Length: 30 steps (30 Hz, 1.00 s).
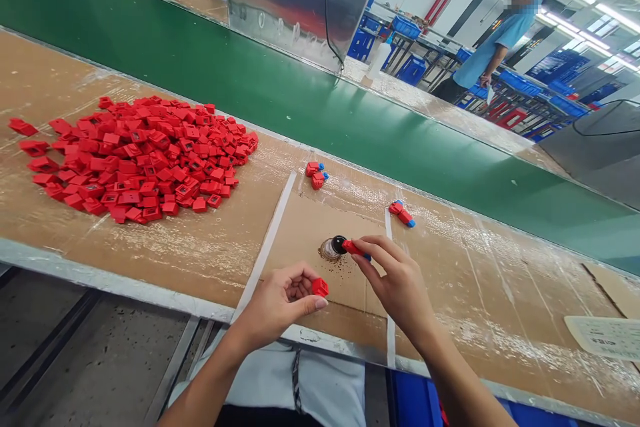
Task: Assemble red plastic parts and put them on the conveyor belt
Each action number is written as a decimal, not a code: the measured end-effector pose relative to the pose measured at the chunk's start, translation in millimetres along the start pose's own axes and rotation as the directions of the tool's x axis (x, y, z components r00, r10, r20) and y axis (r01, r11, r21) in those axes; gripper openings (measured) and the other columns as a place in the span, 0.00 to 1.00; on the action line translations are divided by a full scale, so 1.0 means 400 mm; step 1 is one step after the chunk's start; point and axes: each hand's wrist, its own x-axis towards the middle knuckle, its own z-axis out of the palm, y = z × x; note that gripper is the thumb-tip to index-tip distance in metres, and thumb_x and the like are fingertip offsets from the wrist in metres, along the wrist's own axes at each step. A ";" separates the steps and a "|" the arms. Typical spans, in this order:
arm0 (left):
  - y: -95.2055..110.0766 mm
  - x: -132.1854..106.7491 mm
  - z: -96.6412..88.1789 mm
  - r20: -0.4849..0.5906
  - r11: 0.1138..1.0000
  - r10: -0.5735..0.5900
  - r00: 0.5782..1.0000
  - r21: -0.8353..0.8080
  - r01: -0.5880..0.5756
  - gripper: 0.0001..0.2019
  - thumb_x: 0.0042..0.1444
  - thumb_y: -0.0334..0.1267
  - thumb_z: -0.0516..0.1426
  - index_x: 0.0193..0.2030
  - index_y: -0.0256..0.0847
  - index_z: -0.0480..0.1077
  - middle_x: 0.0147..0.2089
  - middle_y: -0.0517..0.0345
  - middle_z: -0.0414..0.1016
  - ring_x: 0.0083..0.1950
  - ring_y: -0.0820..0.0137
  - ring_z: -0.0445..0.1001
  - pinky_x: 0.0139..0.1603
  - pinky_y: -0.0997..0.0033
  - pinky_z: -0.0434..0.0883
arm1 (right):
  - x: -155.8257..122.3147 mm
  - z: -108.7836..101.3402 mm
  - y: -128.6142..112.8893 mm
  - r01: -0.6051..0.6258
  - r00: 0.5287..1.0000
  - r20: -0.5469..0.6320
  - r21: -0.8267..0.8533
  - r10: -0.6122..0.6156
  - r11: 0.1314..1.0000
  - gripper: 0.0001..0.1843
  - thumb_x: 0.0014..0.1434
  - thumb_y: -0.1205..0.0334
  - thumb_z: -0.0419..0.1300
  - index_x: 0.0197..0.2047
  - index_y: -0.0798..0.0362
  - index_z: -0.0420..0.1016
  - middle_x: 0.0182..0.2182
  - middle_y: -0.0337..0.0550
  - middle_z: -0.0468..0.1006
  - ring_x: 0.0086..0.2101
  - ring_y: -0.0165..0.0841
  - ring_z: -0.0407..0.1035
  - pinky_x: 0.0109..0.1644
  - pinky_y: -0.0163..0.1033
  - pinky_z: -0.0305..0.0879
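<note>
Between thumb and fingers, my left hand (285, 297) holds a small red plastic block (321, 287) with an opening in its face. My right hand (395, 273) pinches a red-and-blue plastic piece (351, 247), its red end at a small round black-topped container (339, 245). Whether the piece touches the black top I cannot tell. Dark specks lie on the cardboard (300, 233) around the container. Beyond my hands are two red-and-blue pieces (318, 180) close together, and more red-and-blue pieces (401, 213) lie to the right.
A large heap of red blocks (150, 157) covers the left of the cardboard-topped bench. A green conveyor belt (280, 107) runs behind it. A metal panel (295, 7) and a white bottle (380, 57) stand beyond. A person in a blue shirt (493, 47) is at the back right.
</note>
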 end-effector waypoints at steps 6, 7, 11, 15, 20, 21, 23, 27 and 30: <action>0.000 0.003 0.001 -0.005 0.999 -0.007 1.000 -0.034 0.007 0.12 0.53 0.41 0.66 0.39 0.38 0.73 0.34 0.61 0.72 0.35 0.74 0.68 0.38 0.76 0.66 | 0.012 -0.011 -0.004 -0.005 1.000 -0.017 0.015 0.006 1.000 0.09 0.69 0.62 0.56 0.49 0.50 0.74 0.43 0.46 0.78 0.42 0.37 0.74 0.44 0.41 0.71; 0.001 0.004 0.002 -0.008 0.999 -0.015 1.000 -0.041 0.015 0.12 0.53 0.40 0.67 0.39 0.38 0.73 0.34 0.61 0.72 0.35 0.74 0.68 0.38 0.75 0.66 | 0.015 -0.012 -0.003 -0.006 1.000 -0.019 0.022 0.007 1.000 0.09 0.69 0.62 0.56 0.50 0.50 0.74 0.43 0.46 0.78 0.42 0.37 0.74 0.44 0.41 0.71; 0.007 0.003 0.004 -0.026 0.996 -0.031 0.999 -0.079 0.029 0.12 0.51 0.38 0.67 0.40 0.38 0.73 0.33 0.61 0.73 0.35 0.73 0.70 0.38 0.75 0.67 | 0.027 -0.012 0.000 0.006 1.000 -0.029 0.026 -0.005 1.000 0.08 0.69 0.62 0.56 0.49 0.51 0.75 0.44 0.47 0.78 0.43 0.37 0.74 0.46 0.42 0.71; 0.010 0.001 0.005 -0.033 0.993 -0.036 0.999 -0.113 0.033 0.12 0.50 0.37 0.67 0.40 0.37 0.73 0.33 0.61 0.73 0.35 0.73 0.71 0.38 0.75 0.68 | 0.034 -0.015 0.004 0.000 1.000 -0.024 0.032 0.001 0.999 0.09 0.69 0.61 0.55 0.49 0.50 0.75 0.44 0.47 0.78 0.44 0.38 0.74 0.47 0.44 0.71; 0.002 0.001 0.006 -0.020 0.997 -0.034 0.999 -0.065 0.032 0.10 0.54 0.37 0.64 0.42 0.37 0.72 0.33 0.61 0.72 0.36 0.73 0.69 0.38 0.75 0.67 | 0.022 -0.034 -0.023 -0.043 0.998 -0.038 0.114 0.048 0.992 0.08 0.68 0.63 0.58 0.50 0.48 0.74 0.45 0.44 0.77 0.43 0.36 0.73 0.46 0.41 0.71; 0.000 0.001 0.006 -0.017 0.998 -0.034 0.999 -0.055 0.033 0.10 0.55 0.37 0.63 0.42 0.38 0.71 0.33 0.61 0.71 0.36 0.73 0.69 0.37 0.74 0.67 | 0.014 -0.037 -0.034 -0.064 0.997 -0.031 0.154 0.070 0.986 0.09 0.67 0.63 0.59 0.50 0.48 0.74 0.45 0.43 0.77 0.43 0.35 0.73 0.46 0.40 0.70; -0.005 0.001 0.005 -0.010 0.997 -0.040 0.999 -0.061 0.039 0.10 0.56 0.37 0.62 0.44 0.38 0.71 0.34 0.60 0.71 0.35 0.73 0.69 0.37 0.74 0.68 | -0.004 -0.039 -0.058 -0.102 0.994 -0.002 0.239 0.105 0.966 0.10 0.67 0.64 0.60 0.51 0.47 0.73 0.45 0.42 0.77 0.43 0.33 0.72 0.46 0.38 0.70; -0.009 0.004 0.001 0.003 0.993 -0.044 0.999 -0.106 0.044 0.11 0.55 0.38 0.63 0.44 0.37 0.71 0.35 0.60 0.73 0.36 0.73 0.69 0.37 0.74 0.67 | -0.045 -0.019 -0.091 -0.151 0.988 0.074 0.362 0.133 0.920 0.11 0.67 0.65 0.60 0.52 0.46 0.73 0.45 0.41 0.76 0.43 0.31 0.72 0.46 0.36 0.70; -0.008 0.005 0.000 0.005 0.993 -0.047 0.999 -0.104 0.047 0.12 0.54 0.38 0.64 0.43 0.36 0.71 0.34 0.59 0.73 0.35 0.73 0.69 0.38 0.74 0.66 | -0.069 0.007 -0.096 -0.193 0.981 0.098 0.401 0.168 0.896 0.12 0.67 0.65 0.60 0.53 0.46 0.72 0.45 0.41 0.76 0.44 0.31 0.72 0.46 0.36 0.70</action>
